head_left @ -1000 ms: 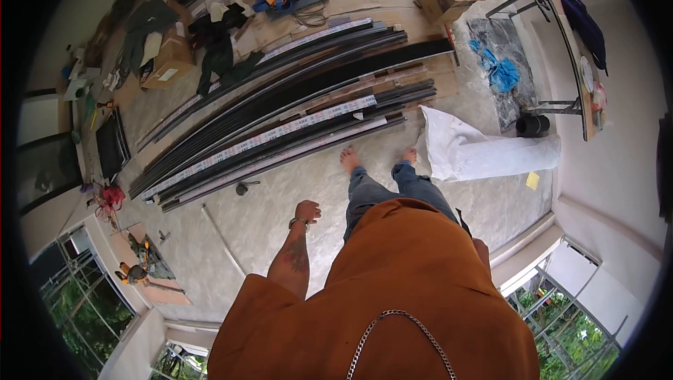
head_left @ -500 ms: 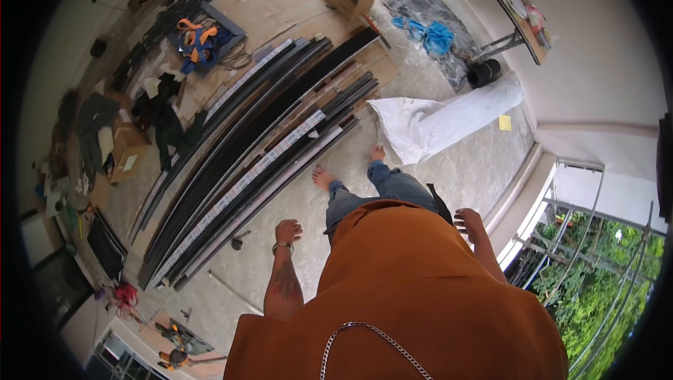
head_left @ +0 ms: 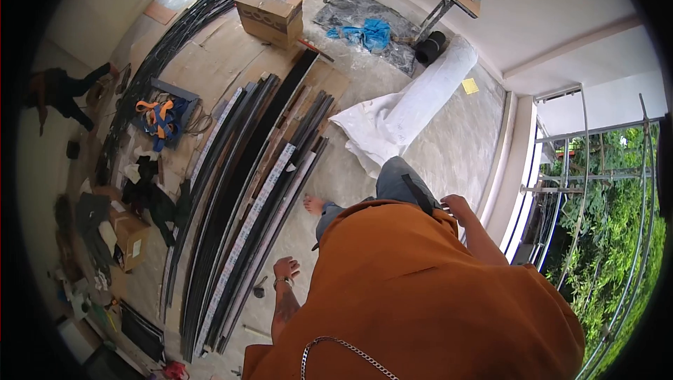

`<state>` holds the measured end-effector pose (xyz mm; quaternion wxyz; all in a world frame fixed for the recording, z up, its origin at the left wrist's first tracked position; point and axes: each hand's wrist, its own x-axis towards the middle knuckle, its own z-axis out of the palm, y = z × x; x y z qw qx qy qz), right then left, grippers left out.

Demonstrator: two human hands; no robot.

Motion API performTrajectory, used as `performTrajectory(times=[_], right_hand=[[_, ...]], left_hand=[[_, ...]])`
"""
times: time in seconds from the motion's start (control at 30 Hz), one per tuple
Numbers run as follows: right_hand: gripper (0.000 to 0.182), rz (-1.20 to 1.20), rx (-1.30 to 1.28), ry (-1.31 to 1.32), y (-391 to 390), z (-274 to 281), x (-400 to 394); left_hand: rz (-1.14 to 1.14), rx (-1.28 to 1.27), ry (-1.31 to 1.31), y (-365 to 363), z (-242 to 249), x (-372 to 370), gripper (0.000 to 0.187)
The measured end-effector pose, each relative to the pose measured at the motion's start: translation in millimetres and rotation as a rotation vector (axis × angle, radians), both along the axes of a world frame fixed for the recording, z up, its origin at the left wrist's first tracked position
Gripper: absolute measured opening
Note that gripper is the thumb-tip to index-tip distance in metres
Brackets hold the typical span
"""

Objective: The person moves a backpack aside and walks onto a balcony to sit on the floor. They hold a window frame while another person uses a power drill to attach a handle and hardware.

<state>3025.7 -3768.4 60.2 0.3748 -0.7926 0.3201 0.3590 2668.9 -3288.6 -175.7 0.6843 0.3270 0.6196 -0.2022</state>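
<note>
Now, unlike before, only one foot [head_left: 313, 204] shows; left hand [head_left: 286, 268] and right hand [head_left: 457, 206] hang, grip loosely open.

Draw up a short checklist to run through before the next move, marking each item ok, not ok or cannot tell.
1. Left hand free: ok, fingers loosely spread, nothing seen in it.
2. Right hand free: ok, beside the hip, nothing seen in it.
3. Feet protected: not ok, the left foot is bare; the right foot is hidden.
4. Way straight ahead clear: not ok, the white roll lies on the floor there.
5. Long bars lying down: ok, side by side to the left.
6. Cardboard box empty: cannot tell, its inside is mostly hidden.
</note>
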Motion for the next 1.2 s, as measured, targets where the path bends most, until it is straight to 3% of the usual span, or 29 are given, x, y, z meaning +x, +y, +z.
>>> performTrajectory(times=[0.03, 0.07, 0.1, 0.17, 0.33, 0.43, 0.5, 0.6, 0.73, 0.8, 0.87, 0.93, 1.2], right_hand=[[0.025, 0.266, 0.030, -0.146, -20, -23, -5], [0.026, 0.758, -0.111, -0.223, -33, -39, -4], [0.027, 1.202, -0.310, -0.393, -47, -54, -2], [0.027, 1.236, -0.381, -0.353, -46, -56, -5], [0.023, 1.297, -0.464, -0.376, -42, -36, -18], [0.020, 1.438, -0.452, -0.317, -43, -31, -11], [0.020, 1.400, -0.492, -0.024, -36, -31, -5], [0.019, 1.417, -0.412, -0.098, -33, -34, 9], [0.022, 1.592, -0.377, -0.200, -32, -76, 49], [0.028, 1.473, -0.256, -0.328, -52, -128, 76], [0.031, 1.435, -0.169, -0.280, -20, -104, 102], [0.030, 0.332, 0.137, 0.125, 26, -65, 122], [0.032, 0.442, 0.189, 0.178, 31, -98, 243]], left_hand=[[0.048, -0.079, -0.078, 9, -36, -16, 0.038], [0.100, -0.159, -0.156, 17, -55, -21, 0.039], [0.090, -0.155, -0.162, 19, -33, -7, 0.039], [-0.026, 0.064, -0.049, 16, 40, 33, 0.038], [-0.056, 0.151, -0.017, 12, 63, 59, 0.036], [-0.025, 0.174, -0.037, 1, 54, 50, 0.036], [0.053, 0.156, -0.067, -9, 32, 35, 0.038], [0.069, 0.175, -0.049, -28, 56, 29, 0.038], [0.133, 0.043, -0.004, -49, 18, -27, 0.038], [0.167, 0.095, 0.062, -67, 28, -37, 0.038], [0.245, 0.112, 0.101, -83, 45, -37, 0.038], [0.290, 0.129, 0.111, -100, 60, -30, 0.038], [0.328, 0.215, 0.094, -184, 87, 66, 0.037]])
